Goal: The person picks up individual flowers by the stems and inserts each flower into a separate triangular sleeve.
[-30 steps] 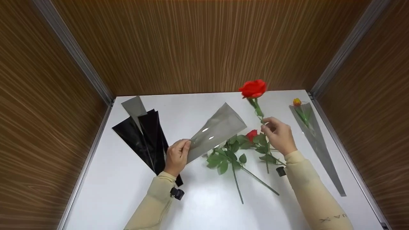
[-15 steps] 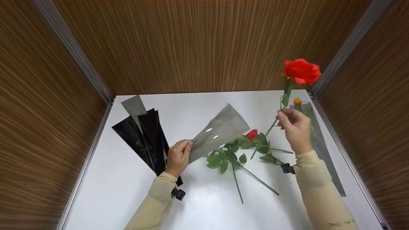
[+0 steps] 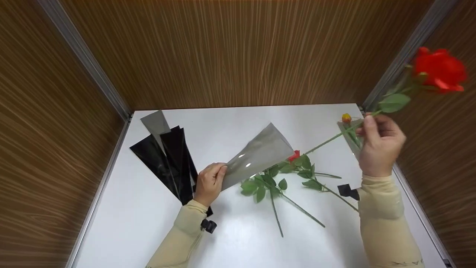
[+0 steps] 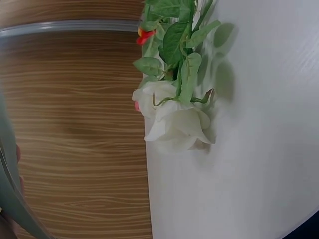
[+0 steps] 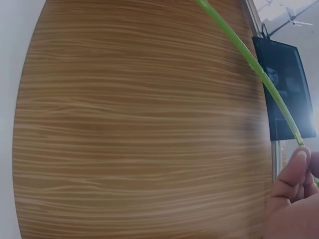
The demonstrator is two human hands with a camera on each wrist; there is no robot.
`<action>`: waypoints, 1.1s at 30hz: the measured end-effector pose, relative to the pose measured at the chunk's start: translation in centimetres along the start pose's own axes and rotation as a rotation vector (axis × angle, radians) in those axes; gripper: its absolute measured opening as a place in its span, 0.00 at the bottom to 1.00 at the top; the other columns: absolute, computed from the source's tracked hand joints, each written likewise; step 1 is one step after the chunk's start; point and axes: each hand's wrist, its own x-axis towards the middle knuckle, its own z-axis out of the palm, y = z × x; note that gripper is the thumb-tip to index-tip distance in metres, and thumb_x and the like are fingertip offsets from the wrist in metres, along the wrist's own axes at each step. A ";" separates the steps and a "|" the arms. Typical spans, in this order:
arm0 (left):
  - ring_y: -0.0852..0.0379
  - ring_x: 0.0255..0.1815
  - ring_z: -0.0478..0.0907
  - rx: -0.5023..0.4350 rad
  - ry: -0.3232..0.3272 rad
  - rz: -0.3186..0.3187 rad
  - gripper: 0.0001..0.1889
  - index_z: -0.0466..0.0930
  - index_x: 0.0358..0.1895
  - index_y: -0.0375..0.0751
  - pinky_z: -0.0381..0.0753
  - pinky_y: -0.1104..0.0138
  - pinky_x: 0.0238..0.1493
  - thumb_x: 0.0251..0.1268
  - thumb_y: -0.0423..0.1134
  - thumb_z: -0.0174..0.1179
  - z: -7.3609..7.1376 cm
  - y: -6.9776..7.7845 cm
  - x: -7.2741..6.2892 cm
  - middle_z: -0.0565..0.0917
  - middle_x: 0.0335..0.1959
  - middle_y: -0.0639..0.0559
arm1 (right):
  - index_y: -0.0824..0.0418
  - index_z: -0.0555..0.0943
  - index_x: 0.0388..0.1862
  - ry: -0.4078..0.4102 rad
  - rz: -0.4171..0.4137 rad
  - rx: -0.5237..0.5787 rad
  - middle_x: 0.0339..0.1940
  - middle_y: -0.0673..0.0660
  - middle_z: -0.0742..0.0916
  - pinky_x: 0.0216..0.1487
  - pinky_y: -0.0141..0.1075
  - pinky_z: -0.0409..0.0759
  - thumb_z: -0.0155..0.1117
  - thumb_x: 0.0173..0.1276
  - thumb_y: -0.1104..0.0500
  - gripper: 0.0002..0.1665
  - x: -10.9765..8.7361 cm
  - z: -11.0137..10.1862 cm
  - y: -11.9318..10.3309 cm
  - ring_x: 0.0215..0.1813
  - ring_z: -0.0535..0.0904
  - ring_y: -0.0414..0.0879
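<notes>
Right fingers (image 3: 371, 128) pinch red rose (image 3: 440, 70) by stem (image 3: 327, 141); left fingers (image 3: 220, 174) grip grey translucent wrapper (image 3: 258, 154).

Right hand (image 3: 381, 145), gripping red rose (image 3: 440, 70), now farther right and higher than in both earlier views; its bloom displaced from in front of back wall (image 3: 238, 52) to in front of right wall (image 3: 438, 160). Stem (image 3: 327, 142), steep earlier, now slanting. Left hand (image 3: 210, 183) and gray sleeve (image 3: 256, 156) shifted slightly right, sleeve now partly covering lying red bloom (image 3: 295, 155). Tulip wrap (image 3: 354, 139), fully visible one second ago, now largely hidden behind right hand and forearm (image 3: 385, 227).
</notes>
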 end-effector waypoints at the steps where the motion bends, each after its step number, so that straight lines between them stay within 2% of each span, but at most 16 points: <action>1: 0.58 0.32 0.81 0.009 -0.006 0.009 0.03 0.84 0.35 0.38 0.79 0.64 0.35 0.66 0.31 0.60 0.0 0.0 0.0 0.85 0.31 0.51 | 0.79 0.78 0.31 0.036 -0.015 0.039 0.30 0.66 0.84 0.26 0.32 0.78 0.64 0.61 0.76 0.03 0.2 -0.1 -0.2 0.20 0.76 0.48; 3: 0.57 0.33 0.81 0.028 -0.021 0.024 0.03 0.84 0.35 0.38 0.79 0.64 0.37 0.65 0.31 0.60 0.1 -0.1 -0.1 0.85 0.31 0.51 | 0.79 0.78 0.31 0.086 -0.052 0.081 0.29 0.66 0.83 0.25 0.33 0.77 0.63 0.61 0.76 0.03 0.6 -0.3 -0.6 0.19 0.76 0.48; 9: 0.57 0.35 0.82 0.059 -0.063 0.042 0.06 0.85 0.35 0.38 0.80 0.63 0.39 0.68 0.35 0.59 0.0 -0.2 -0.2 0.85 0.32 0.51 | 0.83 0.74 0.33 0.214 -0.059 0.208 0.29 0.68 0.81 0.24 0.35 0.77 0.67 0.58 0.75 0.11 1.2 -0.7 -1.1 0.20 0.74 0.50; 12: 0.57 0.35 0.82 0.057 -0.072 0.049 0.08 0.85 0.36 0.39 0.80 0.63 0.39 0.69 0.37 0.59 0.2 -0.2 -0.3 0.85 0.32 0.51 | 0.84 0.73 0.36 0.230 -0.052 0.239 0.29 0.69 0.80 0.24 0.36 0.78 0.68 0.57 0.75 0.14 1.3 -0.6 -1.2 0.20 0.75 0.50; 15: 0.58 0.35 0.82 0.050 -0.070 0.054 0.08 0.85 0.36 0.39 0.79 0.64 0.39 0.69 0.38 0.58 0.3 -0.1 -0.4 0.86 0.32 0.52 | 0.83 0.73 0.35 0.206 -0.039 0.239 0.29 0.68 0.80 0.25 0.36 0.78 0.68 0.57 0.74 0.14 1.1 -0.5 -1.0 0.19 0.75 0.50; 19: 0.58 0.36 0.82 0.037 -0.066 0.050 0.07 0.85 0.37 0.39 0.80 0.64 0.39 0.68 0.37 0.59 0.5 -0.1 -0.5 0.86 0.33 0.52 | 0.81 0.75 0.34 0.153 -0.038 0.181 0.30 0.67 0.81 0.26 0.35 0.79 0.67 0.59 0.73 0.11 0.6 -0.2 -0.3 0.20 0.76 0.50; 25: 0.58 0.37 0.83 0.059 -0.059 0.030 0.04 0.85 0.38 0.40 0.80 0.64 0.41 0.66 0.34 0.61 0.7 0.2 -0.4 0.86 0.34 0.52 | 0.78 0.75 0.32 0.101 0.030 0.173 0.33 0.67 0.83 0.26 0.35 0.79 0.68 0.58 0.73 0.10 -0.5 0.1 0.7 0.21 0.77 0.49; 33: 0.57 0.38 0.82 0.073 -0.056 0.008 0.05 0.85 0.38 0.40 0.79 0.64 0.41 0.67 0.35 0.60 0.9 0.3 -0.2 0.86 0.35 0.52 | 0.82 0.76 0.38 -0.002 0.091 0.151 0.34 0.68 0.84 0.29 0.33 0.80 0.63 0.63 0.73 0.09 -1.7 0.6 1.8 0.24 0.79 0.48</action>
